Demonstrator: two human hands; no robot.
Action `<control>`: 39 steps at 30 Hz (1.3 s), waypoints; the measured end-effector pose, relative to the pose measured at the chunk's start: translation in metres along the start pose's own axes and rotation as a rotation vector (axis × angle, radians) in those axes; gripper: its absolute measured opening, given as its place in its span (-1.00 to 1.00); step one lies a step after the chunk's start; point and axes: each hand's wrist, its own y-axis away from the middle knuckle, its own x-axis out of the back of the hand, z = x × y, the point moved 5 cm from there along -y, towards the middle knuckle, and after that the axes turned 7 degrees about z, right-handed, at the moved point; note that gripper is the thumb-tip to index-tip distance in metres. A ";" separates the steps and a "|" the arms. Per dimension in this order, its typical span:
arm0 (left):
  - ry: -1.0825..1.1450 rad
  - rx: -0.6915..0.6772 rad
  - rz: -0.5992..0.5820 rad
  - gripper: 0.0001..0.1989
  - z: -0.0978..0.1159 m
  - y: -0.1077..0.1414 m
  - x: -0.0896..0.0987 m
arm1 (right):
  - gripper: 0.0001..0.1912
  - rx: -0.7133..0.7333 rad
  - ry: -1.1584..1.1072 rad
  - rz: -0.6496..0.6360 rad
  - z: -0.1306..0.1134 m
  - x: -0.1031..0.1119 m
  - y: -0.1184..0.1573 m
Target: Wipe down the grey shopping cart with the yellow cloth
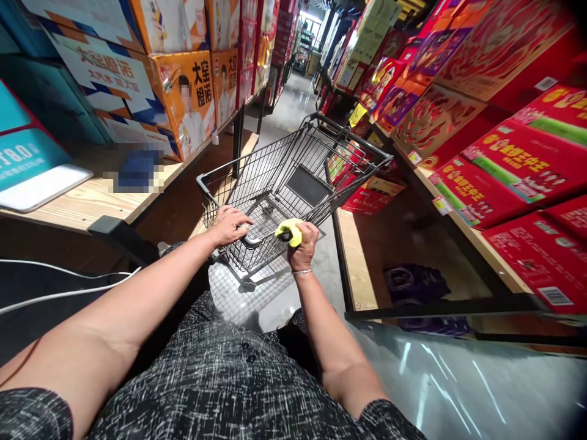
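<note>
A black wire shopping cart stands in the aisle in front of me, with no goods visible in its basket. My left hand lies over the near rim of the cart, its fingers curled round the bar. At the same end of the cart, to the right, my right hand is closed on a bright yellow cloth-like thing with a dark middle. Its exact kind is unclear. Whether my right hand also touches the cart rim cannot be seen.
Orange and white cartons are stacked on a wooden shelf to the left. Red gift boxes fill the right shelves, with a dark purple bundle lower down. White cables hang at left. The tiled aisle runs ahead.
</note>
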 end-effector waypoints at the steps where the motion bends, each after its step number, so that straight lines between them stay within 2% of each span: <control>1: -0.024 0.008 0.020 -0.66 0.004 0.001 0.002 | -0.59 0.006 -0.011 0.043 0.000 0.000 -0.006; 3: -0.078 0.025 0.087 -0.62 0.017 0.004 0.006 | -0.54 0.018 -0.012 0.031 -0.002 -0.008 0.000; 6: -0.097 0.025 0.146 -0.58 0.046 0.011 0.004 | -0.50 -0.027 0.069 -0.139 -0.002 -0.033 0.044; 10: -0.170 0.077 0.032 -0.54 0.073 0.022 -0.011 | -0.50 -0.053 0.134 -0.363 -0.005 -0.053 0.116; 12: -0.241 0.090 -0.005 -0.56 0.075 0.025 -0.014 | -0.54 -0.013 0.094 -0.410 -0.010 -0.054 0.136; 14: -0.267 0.078 -0.008 -0.64 0.073 0.026 -0.012 | -0.59 0.025 0.057 -0.431 -0.013 -0.054 0.140; 17: -0.256 0.039 0.016 -0.71 0.066 0.027 -0.006 | -0.65 0.023 0.026 -0.349 -0.011 -0.048 0.112; 22: -0.253 0.012 0.051 -0.62 0.055 0.030 -0.002 | -0.65 -0.032 0.035 -0.079 -0.007 -0.023 0.015; 24: -0.254 0.015 0.040 -0.55 0.053 0.031 -0.003 | -0.62 0.038 0.030 -0.028 -0.018 -0.013 -0.014; 26: -0.258 0.014 0.023 -0.49 0.054 0.033 -0.004 | -0.58 0.189 0.048 -0.139 -0.037 -0.014 -0.027; 28: -0.262 0.023 0.021 -0.47 0.055 0.034 -0.004 | -0.51 0.318 0.127 -0.355 -0.053 -0.023 -0.027; 31: -0.258 0.074 0.057 -0.53 0.058 0.036 -0.002 | -0.47 0.345 0.299 -0.577 -0.056 -0.034 -0.029; 34: -0.248 0.115 0.066 -0.57 0.059 0.037 -0.001 | -0.52 0.290 0.436 -0.667 -0.031 -0.033 -0.057; 39: -0.207 0.121 0.053 -0.57 0.060 0.037 -0.003 | -0.53 0.112 0.651 -0.717 0.042 -0.017 -0.135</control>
